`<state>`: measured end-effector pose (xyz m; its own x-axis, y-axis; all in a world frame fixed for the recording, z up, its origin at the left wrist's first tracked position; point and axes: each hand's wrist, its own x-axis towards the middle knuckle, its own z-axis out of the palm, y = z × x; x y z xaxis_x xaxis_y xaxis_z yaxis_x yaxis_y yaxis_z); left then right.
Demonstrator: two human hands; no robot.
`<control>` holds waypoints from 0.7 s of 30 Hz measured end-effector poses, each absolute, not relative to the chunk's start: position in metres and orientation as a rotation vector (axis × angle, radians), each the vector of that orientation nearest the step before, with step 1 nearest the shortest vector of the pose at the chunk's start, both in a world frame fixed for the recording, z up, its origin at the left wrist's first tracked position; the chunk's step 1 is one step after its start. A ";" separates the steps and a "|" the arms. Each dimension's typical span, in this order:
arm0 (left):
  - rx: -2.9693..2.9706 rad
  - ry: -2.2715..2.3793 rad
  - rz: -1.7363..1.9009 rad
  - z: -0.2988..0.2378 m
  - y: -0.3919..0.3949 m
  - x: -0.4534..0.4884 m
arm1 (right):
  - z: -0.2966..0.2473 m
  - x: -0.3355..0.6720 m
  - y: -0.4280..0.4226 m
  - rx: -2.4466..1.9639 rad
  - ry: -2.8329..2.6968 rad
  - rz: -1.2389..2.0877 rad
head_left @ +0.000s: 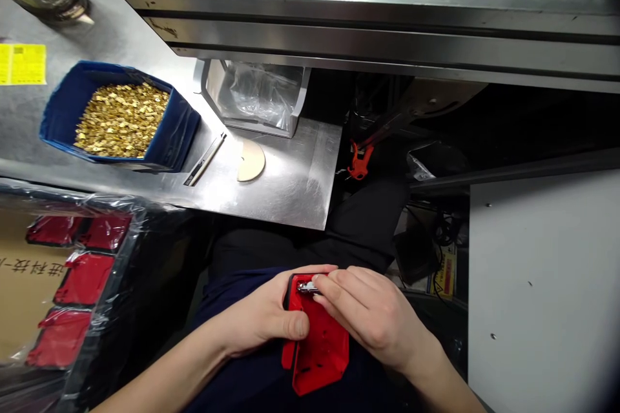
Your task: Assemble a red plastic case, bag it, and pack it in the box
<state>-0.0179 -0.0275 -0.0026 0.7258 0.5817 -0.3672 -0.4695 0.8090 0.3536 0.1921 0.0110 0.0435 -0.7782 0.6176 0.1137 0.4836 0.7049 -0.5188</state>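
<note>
My left hand (pixel 271 313) is closed around the left side of a red plastic case (pixel 322 342) with a black edge, its thumb lying over the rim. The case is tilted above my lap, its hollow inside facing up. At its upper end, the fingers of my right hand (pixel 372 310) are pinched on a small shiny metal part (pixel 307 286). That part sits at the inner top corner of the case; my fingertips hide some of it, so its kind cannot be made out.
A blue bin (pixel 181 132) of small brass-coloured parts stands on the metal bench (pixel 300 181), beside a utility knife (pixel 206 160) and a tan disc (pixel 251 161). A grey bin (pixel 299 103) holds clear plastic bags. More red cases (pixel 87 277) lie in a plastic-lined box at left.
</note>
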 end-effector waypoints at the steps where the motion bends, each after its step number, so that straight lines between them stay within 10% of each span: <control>1: 0.247 0.484 0.585 -0.002 -0.027 -0.018 | 0.043 0.193 0.011 -0.860 -2.651 0.678; 21: 0.294 0.580 0.653 0.005 -0.034 -0.013 | 0.057 0.175 -0.020 -1.505 -2.088 1.085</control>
<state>-0.0125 -0.0340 0.0047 0.6445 0.6441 -0.4119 -0.4854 0.7610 0.4305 0.1753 -0.0202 0.0570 -0.3770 0.9139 -0.1509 0.6489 0.1443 -0.7471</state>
